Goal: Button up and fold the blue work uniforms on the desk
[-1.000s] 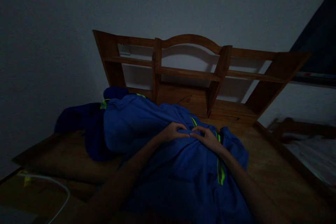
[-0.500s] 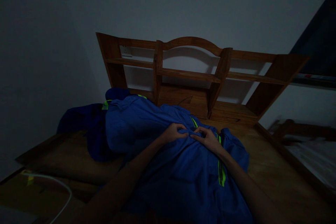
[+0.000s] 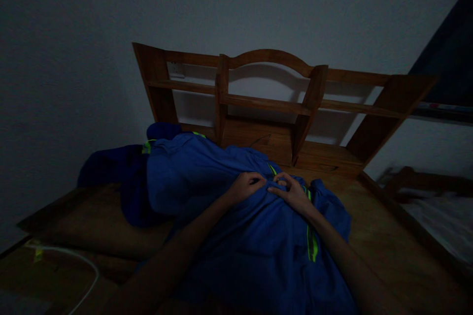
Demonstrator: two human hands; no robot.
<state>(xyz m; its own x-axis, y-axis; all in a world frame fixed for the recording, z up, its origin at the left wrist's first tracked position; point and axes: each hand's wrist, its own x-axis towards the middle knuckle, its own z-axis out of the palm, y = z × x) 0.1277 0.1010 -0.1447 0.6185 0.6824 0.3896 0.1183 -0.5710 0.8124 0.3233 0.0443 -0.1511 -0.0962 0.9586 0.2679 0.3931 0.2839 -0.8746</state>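
Note:
A blue work jacket with yellow-green reflective strips is spread over a wooden desk top. My left hand pinches its cloth near the middle, thumb and forefinger close together. Facing it, my right hand also grips a fold of the jacket, its fingertips almost touching the left ones. Whether a button lies between the fingertips is too dark to make out. Darker blue parts of clothing hang at the left end of the jacket.
Behind the jacket stands a wooden shelf unit against the wall. A brown cardboard-like slab lies at the left, with a white cable in front of it. To the right, bedding shows beyond the desk's edge.
My left fingers have shifted slightly at the fold, and the thumb and forefinger now look more closed. The jacket and my right hand stay nearly in place.

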